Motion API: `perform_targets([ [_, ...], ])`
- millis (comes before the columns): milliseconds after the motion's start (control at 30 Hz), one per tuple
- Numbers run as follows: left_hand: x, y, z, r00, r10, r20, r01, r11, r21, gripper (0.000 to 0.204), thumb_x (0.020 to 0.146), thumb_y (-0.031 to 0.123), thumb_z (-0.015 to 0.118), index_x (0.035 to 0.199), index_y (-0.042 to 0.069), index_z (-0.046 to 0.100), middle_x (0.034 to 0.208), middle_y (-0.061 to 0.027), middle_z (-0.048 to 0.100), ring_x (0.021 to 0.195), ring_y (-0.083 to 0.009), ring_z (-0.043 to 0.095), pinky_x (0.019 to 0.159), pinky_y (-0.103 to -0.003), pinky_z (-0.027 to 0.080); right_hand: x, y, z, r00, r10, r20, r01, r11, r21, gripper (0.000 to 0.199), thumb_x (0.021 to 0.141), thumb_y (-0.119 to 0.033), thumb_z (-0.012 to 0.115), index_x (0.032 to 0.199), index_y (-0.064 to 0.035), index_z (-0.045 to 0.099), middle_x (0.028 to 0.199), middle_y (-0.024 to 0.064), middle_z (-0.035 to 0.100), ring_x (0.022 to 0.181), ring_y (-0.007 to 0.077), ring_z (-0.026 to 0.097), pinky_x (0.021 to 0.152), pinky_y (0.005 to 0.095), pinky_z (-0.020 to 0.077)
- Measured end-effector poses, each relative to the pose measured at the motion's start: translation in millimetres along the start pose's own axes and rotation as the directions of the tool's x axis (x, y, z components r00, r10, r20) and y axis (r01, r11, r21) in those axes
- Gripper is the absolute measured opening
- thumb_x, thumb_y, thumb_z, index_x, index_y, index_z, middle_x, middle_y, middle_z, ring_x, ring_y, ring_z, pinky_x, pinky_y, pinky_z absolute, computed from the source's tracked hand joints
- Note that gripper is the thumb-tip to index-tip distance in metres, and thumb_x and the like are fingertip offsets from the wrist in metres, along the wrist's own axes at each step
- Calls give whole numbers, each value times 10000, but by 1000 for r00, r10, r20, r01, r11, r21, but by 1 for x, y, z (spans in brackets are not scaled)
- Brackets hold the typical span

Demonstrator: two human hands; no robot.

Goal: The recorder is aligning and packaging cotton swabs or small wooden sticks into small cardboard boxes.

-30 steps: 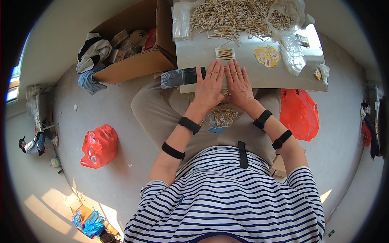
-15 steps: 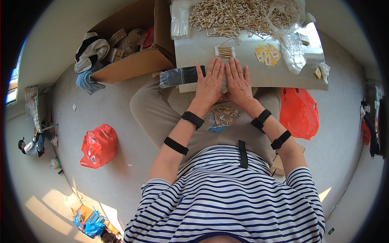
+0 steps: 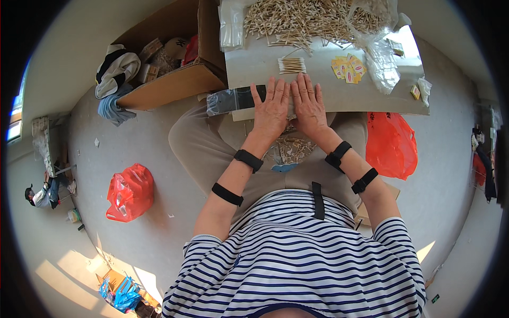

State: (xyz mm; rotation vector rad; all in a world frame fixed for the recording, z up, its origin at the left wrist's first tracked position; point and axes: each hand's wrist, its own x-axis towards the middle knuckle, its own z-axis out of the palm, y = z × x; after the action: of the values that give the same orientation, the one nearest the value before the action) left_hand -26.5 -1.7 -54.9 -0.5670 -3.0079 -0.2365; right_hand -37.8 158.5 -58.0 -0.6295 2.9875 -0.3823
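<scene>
My left hand lies flat near the front edge of the metal-topped table, fingers stretched out. Beside it my right hand rests the same way, its fingertips reaching a little farther. Whether anything lies under the palms is hidden. Just beyond my fingertips a small row of cotton swabs lies side by side. A large loose heap of cotton swabs covers the far part of the table. To the right of the row are several yellow paper cards. A dark plastic pouch touches the table's left front corner, near my left hand.
Clear plastic bags lie at the right, with a small yellow box near the edge. An open cardboard box stands left. Red bags sit on the floor at both sides. Loose swabs lie in my lap.
My left fingertips have drawn back slightly toward me, while the right ones stay close to the swab row. The whole view has shifted slightly.
</scene>
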Motion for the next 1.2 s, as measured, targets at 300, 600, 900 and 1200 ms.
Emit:
perform_targets([
  [300, -9, -9, -14, 998, -27, 56, 28, 999, -20, 1197, 605, 330, 926, 1608, 76, 325, 1695, -69, 265, 1592, -260, 196, 1199, -754, 95, 0, 5, 8, 997, -40, -62, 37, 998, -49, 1249, 622, -287, 932, 1614, -5, 228, 1713, 203, 172, 1599, 377, 147, 1284, 540, 168],
  [600, -12, -13, -12, 992, -108, 60, 112, 992, -59, 1261, 597, 370, 942, 1628, 71, 280, 1721, -86, 210, 1602, -265, 165, 1209, -740, 61, 1, 4, 7, 996, -59, -72, 59, 998, -2, 1245, 628, -283, 929, 1609, 13, 223, 1703, 222, 184, 1594, 391, 160, 1287, 520, 177],
  [900, -9, -3, -2, 982, -166, 87, 175, 979, -104, 1413, 532, 459, 964, 1643, 33, 201, 1732, -116, 159, 1614, -278, 119, 1212, -731, 43, 5, 4, 7, 982, -150, -114, 157, 986, 52, 1219, 623, -273, 922, 1588, 51, 252, 1690, 245, 205, 1585, 402, 182, 1291, 505, 182],
  [1200, -19, -18, -8, 986, -149, 75, 151, 988, -33, 1381, 558, 421, 960, 1637, 9, 202, 1734, -140, 138, 1614, -294, 118, 1217, -718, 47, 5, 6, 3, 986, -157, -55, 157, 988, 3, 1227, 622, -272, 926, 1589, 54, 244, 1695, 240, 192, 1586, 400, 174, 1294, 502, 182],
])
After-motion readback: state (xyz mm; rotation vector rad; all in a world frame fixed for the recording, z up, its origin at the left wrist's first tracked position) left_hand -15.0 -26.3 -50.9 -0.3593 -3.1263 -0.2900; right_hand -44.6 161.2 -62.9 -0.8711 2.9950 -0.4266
